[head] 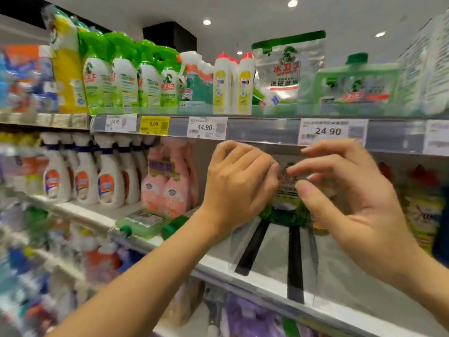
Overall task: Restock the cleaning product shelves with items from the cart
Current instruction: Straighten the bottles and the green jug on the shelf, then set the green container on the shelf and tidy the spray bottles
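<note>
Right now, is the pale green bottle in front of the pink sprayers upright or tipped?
Tipped: the pale green bottle lies flat on its side on the shelf.

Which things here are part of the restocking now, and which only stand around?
In use: left hand and right hand, both holding the silver pouch; the middle shelf below it.

Only standing around: green bottle lying on its side, pink spray bottles, white spray bottles, price tag, top-shelf pouch.
</note>
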Demonstrator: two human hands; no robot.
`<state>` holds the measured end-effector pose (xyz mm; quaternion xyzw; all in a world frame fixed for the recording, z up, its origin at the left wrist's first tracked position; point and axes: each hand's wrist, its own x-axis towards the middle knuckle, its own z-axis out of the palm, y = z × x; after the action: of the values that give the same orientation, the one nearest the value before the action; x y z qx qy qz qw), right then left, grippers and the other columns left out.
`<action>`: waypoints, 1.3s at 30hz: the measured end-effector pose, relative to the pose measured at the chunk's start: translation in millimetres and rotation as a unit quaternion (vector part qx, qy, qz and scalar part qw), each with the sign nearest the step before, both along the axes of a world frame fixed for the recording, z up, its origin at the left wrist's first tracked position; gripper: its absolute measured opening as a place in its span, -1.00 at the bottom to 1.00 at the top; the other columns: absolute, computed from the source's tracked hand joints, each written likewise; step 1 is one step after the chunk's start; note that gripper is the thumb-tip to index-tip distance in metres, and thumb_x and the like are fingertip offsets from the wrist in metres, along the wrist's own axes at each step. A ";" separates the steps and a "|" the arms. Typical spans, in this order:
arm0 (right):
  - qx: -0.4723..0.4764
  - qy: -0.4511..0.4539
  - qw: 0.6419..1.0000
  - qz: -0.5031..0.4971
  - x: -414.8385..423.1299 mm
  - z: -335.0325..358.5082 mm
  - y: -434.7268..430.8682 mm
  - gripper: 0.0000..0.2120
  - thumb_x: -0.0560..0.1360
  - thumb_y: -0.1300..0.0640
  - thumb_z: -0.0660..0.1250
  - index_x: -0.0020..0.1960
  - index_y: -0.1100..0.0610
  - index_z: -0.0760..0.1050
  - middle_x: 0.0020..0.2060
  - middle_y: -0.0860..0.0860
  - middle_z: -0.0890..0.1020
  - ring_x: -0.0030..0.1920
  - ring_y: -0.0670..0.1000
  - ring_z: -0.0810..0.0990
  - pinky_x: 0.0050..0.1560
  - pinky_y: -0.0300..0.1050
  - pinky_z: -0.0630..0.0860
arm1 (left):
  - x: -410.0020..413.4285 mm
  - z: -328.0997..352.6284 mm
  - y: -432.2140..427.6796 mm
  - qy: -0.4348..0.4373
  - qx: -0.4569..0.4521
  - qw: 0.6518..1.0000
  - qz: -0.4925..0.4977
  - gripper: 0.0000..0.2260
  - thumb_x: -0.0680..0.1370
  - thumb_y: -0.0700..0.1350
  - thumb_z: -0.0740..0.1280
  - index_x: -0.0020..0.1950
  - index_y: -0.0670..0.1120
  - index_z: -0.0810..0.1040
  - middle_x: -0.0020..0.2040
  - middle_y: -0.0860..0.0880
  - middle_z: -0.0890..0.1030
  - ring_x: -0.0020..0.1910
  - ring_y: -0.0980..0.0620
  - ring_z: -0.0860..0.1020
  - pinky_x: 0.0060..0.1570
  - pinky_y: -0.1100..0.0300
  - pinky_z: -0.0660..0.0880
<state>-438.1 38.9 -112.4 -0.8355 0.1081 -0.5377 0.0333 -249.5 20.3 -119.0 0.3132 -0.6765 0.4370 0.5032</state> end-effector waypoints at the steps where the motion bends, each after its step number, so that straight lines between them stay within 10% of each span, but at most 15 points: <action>1: 0.003 0.006 1.000 -0.009 7.3 -10.9 -2.1 -0.85 0.52 0.07 0.27 0.03 0.06 0.58 0.05 -0.01 0.50 0.16 0.01 0.51 0.07 -0.16 0.48 | 16.2 -11.8 4.4 -0.004 0.016 1.000 0.019 -0.69 0.60 -0.12 0.15 -0.24 -0.14 0.60 -0.24 0.00 0.63 -0.21 -0.03 0.58 -0.04 0.04 0.36; 6: 0.061 0.210 0.976 -0.003 61.3 -42.3 -17.3 -0.78 0.52 -0.09 0.23 0.02 -0.02 0.57 -0.02 -0.18 0.52 0.06 -0.08 0.53 0.04 -0.17 0.44 | 99.0 -61.0 9.5 0.040 0.154 0.980 0.116 -0.73 0.58 -0.06 0.17 -0.24 -0.11 0.54 -0.31 0.01 0.55 -0.29 -0.03 0.50 -0.22 0.06 0.40; 10: 0.067 0.348 0.933 -0.066 117.8 -44.2 -33.8 -0.67 0.49 -0.27 0.09 0.06 -0.14 0.50 -0.03 -0.24 0.49 0.05 -0.17 0.47 0.04 -0.11 0.49 | 156.3 -99.1 -7.6 0.104 0.430 0.877 0.188 -0.68 0.52 0.16 0.24 0.17 0.02 0.46 0.08 0.08 0.50 0.04 0.05 0.48 -0.06 0.08 0.48; 19: 0.210 0.661 0.694 -0.194 235.0 -63.4 -106.5 -0.60 0.55 -0.12 0.25 0.24 0.13 0.40 0.08 0.06 0.58 0.05 0.09 0.57 0.10 0.04 0.53 | 201.9 -151.2 -55.0 0.088 0.616 0.761 0.184 -0.31 0.44 0.19 0.37 0.45 0.06 0.13 0.31 -0.05 0.30 0.21 -0.14 0.42 0.07 -0.03 0.48; 22: 0.250 0.690 0.643 -0.217 253.8 -77.9 -119.1 -0.21 0.55 -0.10 0.27 0.52 0.30 -0.06 0.05 0.16 0.59 -0.01 0.15 0.61 0.06 0.06 0.57 | 199.5 -154.1 -62.2 0.110 0.621 0.756 0.174 -0.31 0.42 0.07 0.41 0.45 0.10 0.11 0.35 -0.06 0.26 0.14 -0.20 0.49 0.03 -0.07 0.51; 24: 0.260 0.686 0.642 -0.223 259.4 -86.3 -118.7 0.00 0.54 -0.10 0.31 0.50 0.31 -0.38 0.05 0.19 0.56 -0.07 0.12 0.56 -0.05 0.00 0.53 | 199.7 -154.6 -63.6 0.113 0.619 0.755 0.184 -0.30 0.43 0.04 0.41 0.46 0.12 0.10 0.34 -0.06 0.27 0.12 -0.23 0.52 0.03 -0.06 0.51; 31: 0.268 0.657 0.675 -0.202 247.2 -81.2 -116.0 0.15 0.47 -0.05 0.42 0.47 0.14 -0.54 -0.07 0.10 0.51 -0.14 0.06 0.51 -0.12 -0.08 0.48 | 187.0 -136.8 -53.2 0.119 0.616 0.755 0.191 -0.36 0.44 0.02 0.37 0.44 0.16 0.14 0.19 -0.07 0.44 0.11 -0.23 0.52 0.02 0.02 0.49; 39: 0.298 0.461 0.825 -0.134 208.3 -34.8 -108.6 -0.26 0.29 -0.11 0.56 0.33 -0.11 0.23 0.11 -0.14 0.54 0.03 -0.11 0.55 0.09 -0.13 0.53 | 185.6 -49.6 -15.5 0.126 0.502 0.842 0.151 -0.47 0.30 0.32 0.29 0.22 0.19 0.38 0.12 0.14 0.54 0.11 0.04 0.52 0.03 0.07 0.49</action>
<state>-229.7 -69.7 -147.3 -0.9127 0.3770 -0.0303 0.1544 -63.9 4.8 -168.6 0.6734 -0.6787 0.0654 0.2857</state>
